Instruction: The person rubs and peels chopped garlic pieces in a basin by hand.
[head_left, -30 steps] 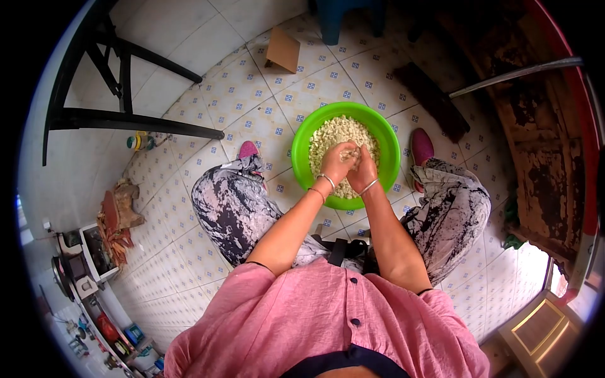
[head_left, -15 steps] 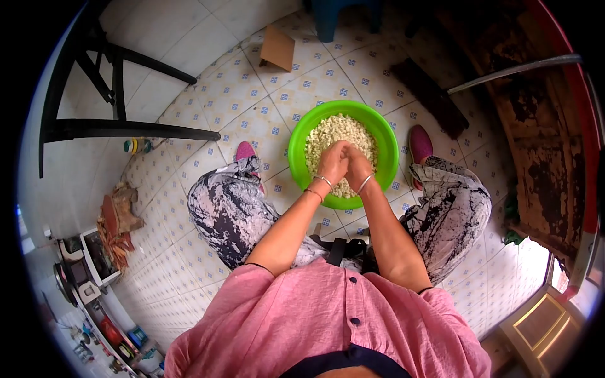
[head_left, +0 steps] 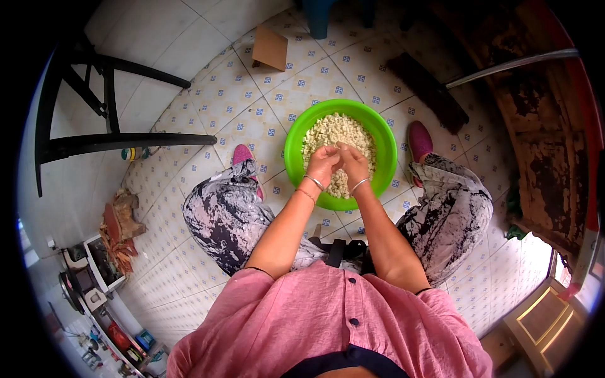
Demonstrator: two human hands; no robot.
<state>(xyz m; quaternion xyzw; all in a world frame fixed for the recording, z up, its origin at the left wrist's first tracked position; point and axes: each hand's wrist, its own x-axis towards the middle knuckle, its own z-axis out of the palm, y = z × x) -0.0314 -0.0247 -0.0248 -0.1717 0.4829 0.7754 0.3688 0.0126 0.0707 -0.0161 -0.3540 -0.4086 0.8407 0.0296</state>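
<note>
A bright green plastic basin (head_left: pixel 294 176) stands on the floor between my feet. Inside it lies a heap of small, pale cream pieces (head_left: pixel 337 129), too small to name. My left hand (head_left: pixel 323 162) and my right hand (head_left: pixel 355 164) are over the middle of the heap, their fingertips meeting or nearly so. The fingers of both are curled in, and whatever is between them is too small to make out. Between the two palms a gap shows. Each wrist wears a silver bangle.
A black metal stand (head_left: pixel 132 142) reaches in from the left. At the top are a brown board (head_left: pixel 270 47) and a blue plastic stool leg (head_left: pixel 319 22). On the right, a dark wooden plank (head_left: pixel 428 94) lies near worn wooden furniture (head_left: pixel 542 151). Pink shoes (head_left: pixel 420 140) flank the basin.
My hands have moved slightly apart at the palms and wrists, opening a gap between them. The left hand has shifted a little left. The basin stays in place as the view moves slightly.
</note>
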